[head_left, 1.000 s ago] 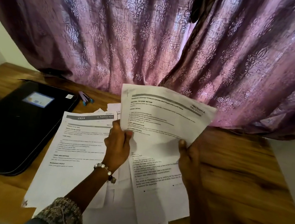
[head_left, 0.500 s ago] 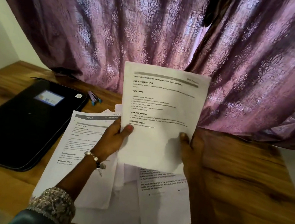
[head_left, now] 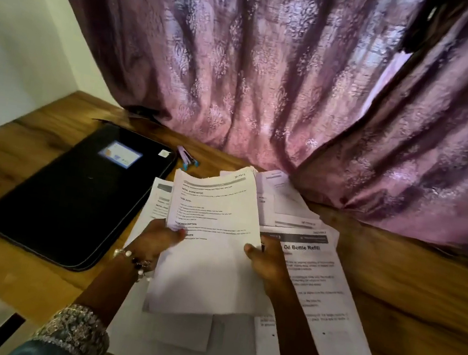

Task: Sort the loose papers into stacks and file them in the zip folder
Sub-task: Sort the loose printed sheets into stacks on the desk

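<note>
Wooden bench runs back to a mauve patterned curtain whose hem lies on its rear edge; white wall closes the left side. Bare wood shows to the right of the papers and in a strip along the near left edge.

Black rectangular zip folder lies flat and shut on the left of the bench, just beside the paper spread. A small lilac stapler sits at its far right corner, near the curtain hem.

Loose white printed papers lie overlapping across the middle, one headed "Bottle Refill" to the right, more fanned toward the curtain.

Both forearms reach in from the near edge, embroidered cuffs at the wrists, a bead bracelet on the left.

Left hand and right hand hold a white printed sheet stack raised above the spread, tilted, text facing the person. Each grip is narrow: thumb on the front face at the side edge, fingers hidden behind the paper
</note>
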